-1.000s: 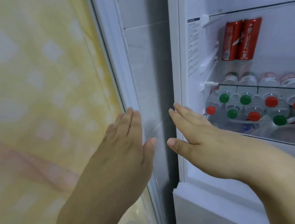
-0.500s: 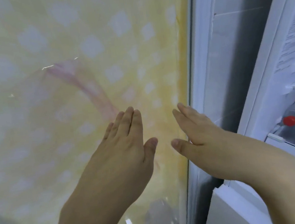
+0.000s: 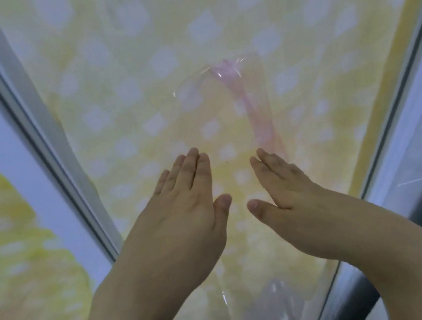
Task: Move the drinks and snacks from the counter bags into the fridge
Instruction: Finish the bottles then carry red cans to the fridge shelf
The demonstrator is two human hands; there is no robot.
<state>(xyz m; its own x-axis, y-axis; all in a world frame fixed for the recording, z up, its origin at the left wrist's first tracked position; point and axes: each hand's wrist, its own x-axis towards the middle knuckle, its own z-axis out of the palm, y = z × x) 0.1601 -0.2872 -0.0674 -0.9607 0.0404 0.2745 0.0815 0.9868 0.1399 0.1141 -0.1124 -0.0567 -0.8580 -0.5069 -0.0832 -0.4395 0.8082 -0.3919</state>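
- Both hands are up in front of a big yellow door (image 3: 141, 62) with pale spots on it. It looks like the outside of the fridge door, but that is a guess.
- The left hand (image 3: 183, 207) is flat, with its fingers straight and close together. It holds nothing.
- The right hand (image 3: 284, 191) is flat too, fingers straight and thumb out to the side. It holds nothing either.
- The two hands are side by side with a small gap between the thumbs. They do not touch each other.
- I cannot tell for sure if the palms press on the door or just float in front of it.
- Flat hands like this are good for pushing a wide, smooth thing. There is nothing on it here to grab, so I think the person wants to push the door.
- A pale frame (image 3: 44, 142) runs down the left side of the door, and another pale edge (image 3: 395, 123) runs down the right side.
- A shiny clear film (image 3: 221, 79) with a pink streak lies over the door, and light glints off it.
- No drinks, snacks or bags show here, and the inside of the fridge cannot be seen. So I cannot tell where they are now or how much of the job is done.
- If the door is being shut, a slow, even push from both hands would help it close without a bang.
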